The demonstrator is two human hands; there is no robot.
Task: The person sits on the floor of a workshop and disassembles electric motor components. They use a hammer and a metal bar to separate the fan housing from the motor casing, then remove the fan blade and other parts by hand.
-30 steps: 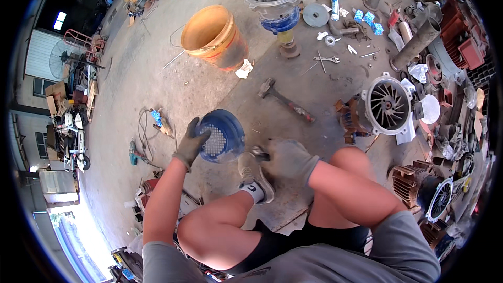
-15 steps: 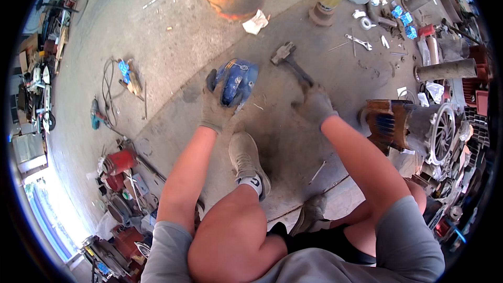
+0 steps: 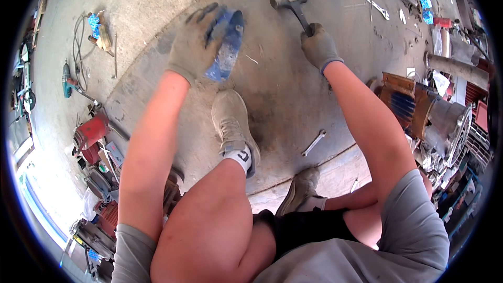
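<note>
My gloved left hand (image 3: 195,44) grips a round blue metal cover (image 3: 230,47) from its left side, fingers curled over the top edge. The cover is tilted, its worn, scuffed side facing right. My gloved right hand (image 3: 319,50) is wrapped around the dark handle of a hammer (image 3: 300,14). The hammer's grey metal head points up and left, to the right of the cover and apart from it. Below the cover my left shoe (image 3: 230,118) rests on the metal floor plate (image 3: 285,110).
An open-ended wrench (image 3: 314,143) lies near my right shoe; another wrench (image 3: 377,8) lies far right. A motor part with copper windings (image 3: 402,99) stands at the right. On the left are a green drill (image 3: 68,81), a cable and a red machine part (image 3: 91,131).
The view has tipped lower, so floor things sit higher in the picture. The blue cover has turned further onto its side under my left hand. The hammer stays in my right hand.
</note>
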